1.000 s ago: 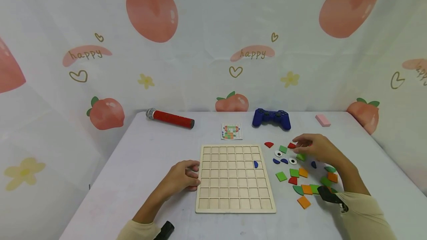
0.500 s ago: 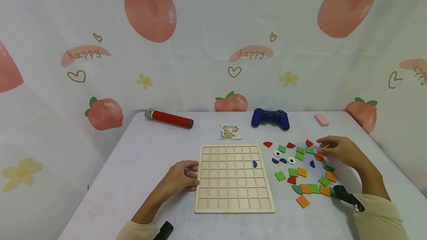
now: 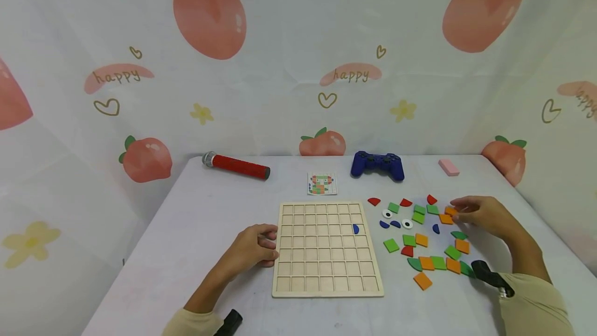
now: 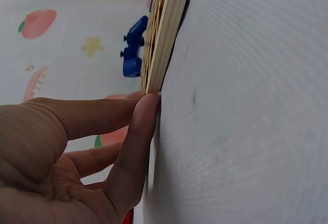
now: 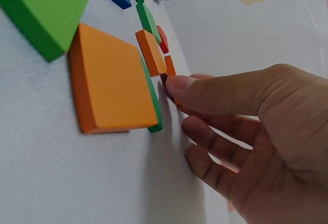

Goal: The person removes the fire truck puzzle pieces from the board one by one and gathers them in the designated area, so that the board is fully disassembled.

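Note:
In the head view, a wooden grid board point(image 3: 326, 248) lies flat, with one blue half-round piece point(image 3: 356, 229) in a right-side cell. My left hand point(image 3: 254, 248) pinches the board's left edge; the left wrist view shows thumb and fingertip meeting at its rim point(image 4: 166, 39). Over at the right, my right hand point(image 3: 485, 215) has thumb and index finger around an orange square tile point(image 3: 450, 211), partly hidden by the fingertips. Touching that tile is another orange tile point(image 3: 446, 219). The right wrist view shows a larger-looking, nearer orange tile point(image 5: 115, 83).
Loose green, orange, red and blue pieces, such as a green tile point(image 3: 391, 245), and two eye discs point(image 3: 407, 224) are scattered right of the board. Behind it lie a pattern card point(image 3: 322, 183), red microphone point(image 3: 238, 166), blue game controller point(image 3: 378, 165) and pink block point(image 3: 449, 167).
My right hand has moved rightward from above the red and green pieces to the orange tiles, uncovering the pieces beneath it. The left hand stays at the board's edge.

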Demonstrator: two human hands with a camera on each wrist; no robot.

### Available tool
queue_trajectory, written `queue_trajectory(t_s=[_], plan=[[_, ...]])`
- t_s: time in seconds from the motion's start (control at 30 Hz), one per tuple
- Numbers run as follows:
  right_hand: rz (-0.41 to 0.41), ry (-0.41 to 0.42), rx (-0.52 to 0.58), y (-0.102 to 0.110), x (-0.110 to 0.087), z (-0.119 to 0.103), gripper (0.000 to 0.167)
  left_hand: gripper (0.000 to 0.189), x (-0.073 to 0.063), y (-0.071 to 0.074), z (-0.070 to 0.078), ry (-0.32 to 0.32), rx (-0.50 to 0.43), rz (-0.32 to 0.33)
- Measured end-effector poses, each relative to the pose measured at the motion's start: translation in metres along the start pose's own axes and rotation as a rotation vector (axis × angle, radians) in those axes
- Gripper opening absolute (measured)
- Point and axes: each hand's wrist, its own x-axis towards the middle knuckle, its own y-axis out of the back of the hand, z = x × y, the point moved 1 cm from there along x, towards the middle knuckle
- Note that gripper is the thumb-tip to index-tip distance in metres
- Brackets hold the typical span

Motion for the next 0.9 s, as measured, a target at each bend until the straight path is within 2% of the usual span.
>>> queue_trajectory(t_s=[0.9], plan=[[-0.012,-0.064,-0.021,-0.0022,0.0047,0.0026,0.054,0.065,-0.0002,-0.0003,0.0002,0.005,0.017,0.006]])
